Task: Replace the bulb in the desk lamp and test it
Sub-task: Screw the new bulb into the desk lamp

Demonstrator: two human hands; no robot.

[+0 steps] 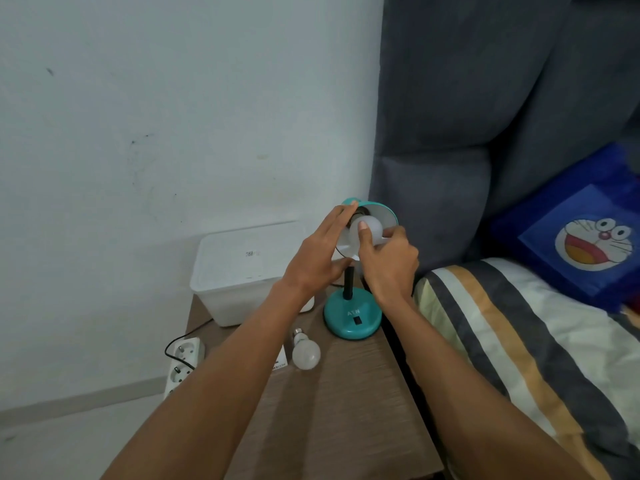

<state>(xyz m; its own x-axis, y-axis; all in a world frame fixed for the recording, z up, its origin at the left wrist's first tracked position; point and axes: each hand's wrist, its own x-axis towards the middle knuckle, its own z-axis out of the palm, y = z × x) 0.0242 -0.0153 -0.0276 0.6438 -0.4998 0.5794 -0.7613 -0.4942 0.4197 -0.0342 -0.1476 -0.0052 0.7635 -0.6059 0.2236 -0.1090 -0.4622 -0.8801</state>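
Note:
A teal desk lamp stands on a wooden bedside table (346, 403), its round base (351, 318) near the table's right edge. Its shade (382, 211) is tilted toward me, showing the white inside. A white bulb (372, 227) sits inside the shade at the socket. My right hand (386, 261) grips this bulb with thumb and fingers. My left hand (320, 258) holds the shade's left rim, fingers stretched over its back. A second white bulb (305, 351) lies loose on the table in front of the base, screw cap pointing away from me.
A white lidded plastic box (242, 271) stands at the table's back left against the wall. A white power strip (183, 362) with a black cord lies on the floor to the left. A bed with a striped sheet (519, 341) and a blue cartoon pillow (581, 233) borders the table's right side.

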